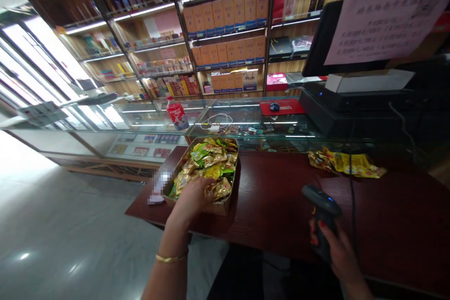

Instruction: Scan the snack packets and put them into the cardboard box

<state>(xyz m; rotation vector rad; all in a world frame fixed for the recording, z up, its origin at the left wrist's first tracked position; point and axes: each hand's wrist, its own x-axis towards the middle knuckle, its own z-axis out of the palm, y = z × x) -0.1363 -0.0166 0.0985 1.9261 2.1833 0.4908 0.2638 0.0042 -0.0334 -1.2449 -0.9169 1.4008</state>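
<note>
An open cardboard box (pixel 227 206) stands at the left end of the dark red wooden counter, full of gold, green and yellow foil snack packets (pixel 214 157). My left hand (pixel 195 194) reaches into the box from the near side and touches the packets beside a gold one. Its fingertips are mostly hidden, so I cannot tell if it grips one. Over the counter's right part, my right hand (pixel 333 243) is wrapped round the handle of a black barcode scanner (pixel 323 201). A blue light shows on the scanner's top.
Several packets (pixel 346 163) lie at the counter's back right, with a black cable (pixel 351 187) hanging before them. Behind are a glass display case (pixel 147 126), a red bottle (pixel 176 112), a mouse (pixel 274 107) on a red mat, and a monitor (pixel 321 37) carrying a pink notice.
</note>
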